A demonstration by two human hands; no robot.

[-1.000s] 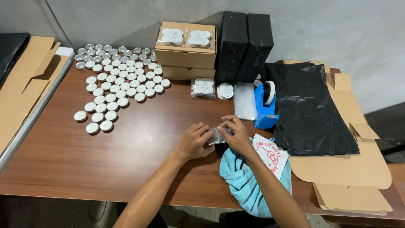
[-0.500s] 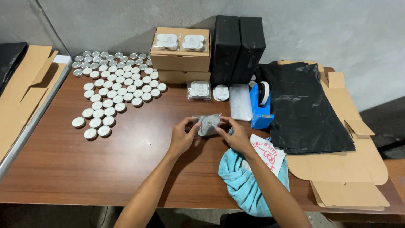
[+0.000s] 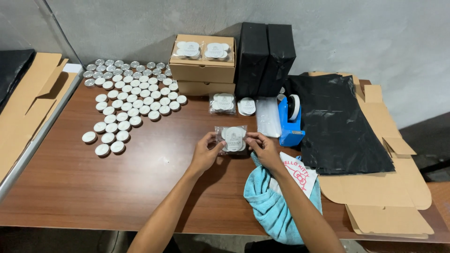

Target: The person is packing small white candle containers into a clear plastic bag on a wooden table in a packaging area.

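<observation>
Hands: left hand [image 3: 206, 151], right hand [image 3: 263, 146] pinching clear packet [image 3: 231, 138]; contents blurred.

Both of my forearms come into view from the bottom edge and are bare all the way down; I see no sleeve, cuff or glove on either one. Left hand [image 3: 205, 152]: no ring, no watch, no band at the wrist that I can make out. Right hand [image 3: 264, 149]: same, bare wrist, nothing worn on the fingers [image 3: 249, 137] as far as this view resolves. Nails look short and unpainted, though they are small in the picture. No marks, tape or bandage visible on either arm. Upper arms and the rest of my body lie below the frame, so clothing there cannot be told.
</observation>
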